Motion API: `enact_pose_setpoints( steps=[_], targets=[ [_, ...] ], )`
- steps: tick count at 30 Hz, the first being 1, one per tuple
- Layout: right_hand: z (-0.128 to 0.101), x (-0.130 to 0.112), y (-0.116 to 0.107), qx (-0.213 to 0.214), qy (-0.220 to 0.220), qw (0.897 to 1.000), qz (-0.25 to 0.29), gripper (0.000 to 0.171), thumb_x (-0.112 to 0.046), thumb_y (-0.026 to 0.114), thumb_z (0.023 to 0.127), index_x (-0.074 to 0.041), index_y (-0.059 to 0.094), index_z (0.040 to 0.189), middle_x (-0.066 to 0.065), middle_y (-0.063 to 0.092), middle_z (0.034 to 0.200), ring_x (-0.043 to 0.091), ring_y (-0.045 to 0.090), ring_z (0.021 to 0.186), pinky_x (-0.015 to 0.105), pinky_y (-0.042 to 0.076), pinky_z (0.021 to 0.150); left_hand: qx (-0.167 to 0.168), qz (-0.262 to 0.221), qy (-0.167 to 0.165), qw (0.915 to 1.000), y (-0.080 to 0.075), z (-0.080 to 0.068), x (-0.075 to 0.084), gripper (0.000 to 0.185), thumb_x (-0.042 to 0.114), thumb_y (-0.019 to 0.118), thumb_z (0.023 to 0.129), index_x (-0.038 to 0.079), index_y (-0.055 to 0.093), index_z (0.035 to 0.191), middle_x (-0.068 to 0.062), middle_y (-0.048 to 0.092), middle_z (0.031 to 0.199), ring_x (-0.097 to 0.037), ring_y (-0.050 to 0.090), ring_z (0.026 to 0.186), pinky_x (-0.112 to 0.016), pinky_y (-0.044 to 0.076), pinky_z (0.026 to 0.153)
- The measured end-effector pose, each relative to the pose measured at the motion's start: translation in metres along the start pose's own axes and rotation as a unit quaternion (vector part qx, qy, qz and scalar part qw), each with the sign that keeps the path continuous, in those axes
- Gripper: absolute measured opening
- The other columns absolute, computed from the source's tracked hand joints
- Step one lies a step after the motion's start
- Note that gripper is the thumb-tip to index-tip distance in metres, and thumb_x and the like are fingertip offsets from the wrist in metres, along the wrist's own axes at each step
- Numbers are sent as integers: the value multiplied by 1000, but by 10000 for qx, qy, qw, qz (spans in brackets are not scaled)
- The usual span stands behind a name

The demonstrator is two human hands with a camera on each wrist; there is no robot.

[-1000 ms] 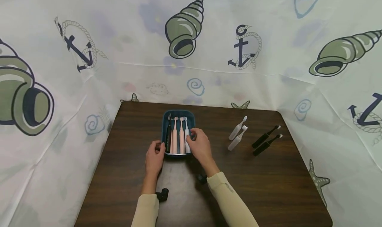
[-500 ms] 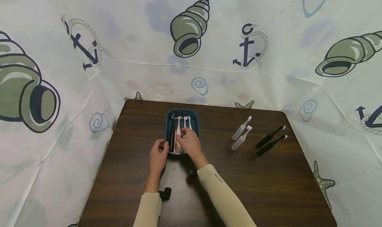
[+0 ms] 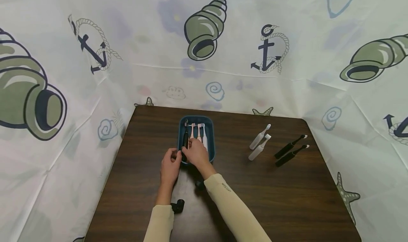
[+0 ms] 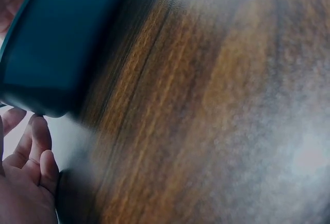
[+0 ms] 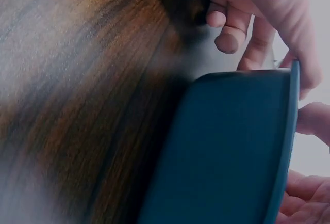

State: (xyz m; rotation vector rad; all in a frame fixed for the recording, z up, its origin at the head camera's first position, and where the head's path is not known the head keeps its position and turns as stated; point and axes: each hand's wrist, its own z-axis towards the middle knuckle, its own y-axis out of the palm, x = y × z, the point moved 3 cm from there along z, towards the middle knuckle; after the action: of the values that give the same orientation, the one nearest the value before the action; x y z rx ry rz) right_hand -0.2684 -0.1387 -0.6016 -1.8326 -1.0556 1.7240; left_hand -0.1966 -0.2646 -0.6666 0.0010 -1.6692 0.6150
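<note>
Toothbrushes (image 3: 205, 139) in the blue tray (image 3: 211, 134) lie, from the head view, partly hidden under the right hand (image 3: 198, 153), its grip impossible to tell; the left hand (image 3: 170, 167), fingers loosely apart, touches the tray's near left corner. Wooden table (image 3: 271, 199), printed cloth (image 3: 143, 36) behind. Left wrist: tray cut off. Right wrist: tray wall hides the toothbrushes.
</note>
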Motion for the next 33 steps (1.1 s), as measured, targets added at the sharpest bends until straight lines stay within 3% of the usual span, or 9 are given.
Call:
enact_pose_setpoints(
  steps=[7, 13, 17, 23, 28, 33],
  targets=[
    [2, 0, 4, 144, -3, 9998, -137, 28, -34, 73, 102, -9, 70, 112, 2, 66, 87, 17, 60, 67, 34, 47, 57, -59, 37, -104, 9999, 0, 0, 0, 38, 50, 59, 109, 24, 66, 135, -3, 74, 122, -23, 68, 93, -39, 50, 79],
    [6, -3, 5, 32, 194, 9995, -256, 29, -38, 71, 102, -10, 71, 109, 2, 64, 83, 19, 59, 67, 36, 46, 57, -83, -52, -67, 9999, 0, 0, -1, 35, 49, 59, 109, 24, 66, 133, -4, 73, 120, -23, 67, 89, -37, 50, 77],
    [9, -4, 7, 84, 377, 9981, -475, 29, -43, 71, 101, -14, 70, 101, 1, 64, 81, 19, 61, 70, 43, 49, 64, -115, -82, -61, 9999, -1, 1, -2, 36, 50, 60, 108, 25, 66, 133, -4, 73, 119, -22, 67, 88, -37, 50, 75],
    [12, -4, 9, 177, 566, 9957, -706, 31, -45, 72, 99, -15, 71, 105, 0, 68, 86, 21, 65, 79, 52, 55, 76, -221, -141, -49, 9996, 0, 2, -1, 39, 50, 60, 108, 22, 65, 134, -7, 73, 119, -21, 67, 89, -36, 49, 75],
    [11, -2, 9, 154, 767, 9954, -558, 27, -43, 73, 98, -16, 69, 99, 1, 66, 86, 22, 62, 73, 46, 50, 69, -297, -199, -33, 9994, 0, 3, -2, 38, 48, 60, 109, 20, 65, 133, -8, 73, 117, -20, 66, 88, -35, 50, 76],
    [12, -1, 7, 92, 874, 9957, -282, 26, -40, 74, 98, -15, 71, 104, 2, 65, 88, 23, 61, 70, 41, 46, 62, -301, -303, 48, 9991, -1, 5, -2, 37, 45, 60, 109, 17, 64, 134, -11, 73, 116, -20, 66, 88, -34, 50, 76]
  ],
)
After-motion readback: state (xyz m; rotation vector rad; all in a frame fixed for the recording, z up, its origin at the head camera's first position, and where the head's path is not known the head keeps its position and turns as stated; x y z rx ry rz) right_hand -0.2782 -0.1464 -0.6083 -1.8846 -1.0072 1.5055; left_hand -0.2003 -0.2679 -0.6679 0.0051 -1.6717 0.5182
